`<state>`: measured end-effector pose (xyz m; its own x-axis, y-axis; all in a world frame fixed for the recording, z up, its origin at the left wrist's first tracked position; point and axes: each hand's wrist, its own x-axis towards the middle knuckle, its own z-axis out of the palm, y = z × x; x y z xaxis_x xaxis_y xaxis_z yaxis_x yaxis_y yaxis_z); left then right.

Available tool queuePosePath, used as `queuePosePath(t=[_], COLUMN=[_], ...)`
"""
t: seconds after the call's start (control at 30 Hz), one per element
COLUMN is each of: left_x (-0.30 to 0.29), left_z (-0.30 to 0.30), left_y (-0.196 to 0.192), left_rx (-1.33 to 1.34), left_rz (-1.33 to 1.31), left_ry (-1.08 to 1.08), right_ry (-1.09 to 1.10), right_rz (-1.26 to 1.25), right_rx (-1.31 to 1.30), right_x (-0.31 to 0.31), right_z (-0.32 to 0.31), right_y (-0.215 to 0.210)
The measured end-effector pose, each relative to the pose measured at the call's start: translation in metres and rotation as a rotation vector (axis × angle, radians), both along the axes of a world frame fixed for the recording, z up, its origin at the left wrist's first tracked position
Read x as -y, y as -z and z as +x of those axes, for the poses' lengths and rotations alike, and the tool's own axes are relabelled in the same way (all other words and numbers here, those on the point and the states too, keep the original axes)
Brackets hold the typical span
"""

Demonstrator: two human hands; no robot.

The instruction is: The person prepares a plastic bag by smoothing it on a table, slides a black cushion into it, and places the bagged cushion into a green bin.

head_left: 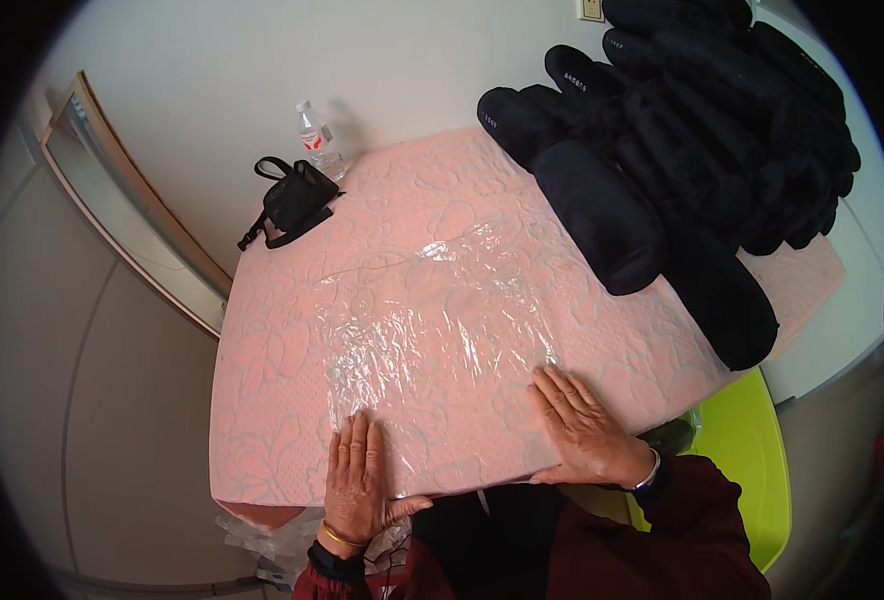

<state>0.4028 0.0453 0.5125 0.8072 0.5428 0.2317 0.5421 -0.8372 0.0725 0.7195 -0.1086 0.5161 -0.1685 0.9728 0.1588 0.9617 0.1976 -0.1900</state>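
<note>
A clear plastic bag (432, 320) lies spread flat on the pink quilted table cover (272, 400), creased and shiny with reflections. My left hand (357, 485) rests flat at its near left corner, fingers stretched forward and thumb out to the side. At the near right corner, my right hand (584, 430) lies palm down with the fingers extended, their tips touching the film's edge. Neither hand grips anything. Both wrists sit close to the table's front edge.
Black, soft oblong pieces (602, 215) with rounded ends are heaped at the back right. A small black strapped bag (299, 203) and a clear bottle (317, 135) stand at the back left. A mirror (132, 205) leans left; a lime-green tub (752, 460) sits low right.
</note>
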Motion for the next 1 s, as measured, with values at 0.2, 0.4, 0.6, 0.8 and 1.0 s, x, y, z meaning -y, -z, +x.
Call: queuePosePath(t=[0.2, 0.4, 0.6, 0.8, 1.0], left_x=[0.025, 0.066, 0.065, 0.063, 0.008], left_z=[-0.017, -0.037, 0.014, 0.067, 0.011], left_y=[0.013, 0.027, 0.007, 0.014, 0.009], left_rx=[0.032, 0.073, 0.106, 0.196, 0.075], left_rz=[0.007, 0.04, -0.013, -0.062, -0.009], left_ry=[-0.047, -0.081, -0.014, 0.135, 0.01], right_ry=[0.027, 0.064, -0.03, -0.067, 0.016], right_rz=[0.025, 0.12, 0.146, 0.054, -0.007], right_rx=[0.064, -0.119, -0.121, -0.047, -0.046], right_x=[0.031, 0.071, 0.023, -0.003, 0.003], right_z=[-0.011, -0.027, -0.029, -0.04, 0.006], right_y=[0.001, 0.001, 0.003, 0.01, 0.004])
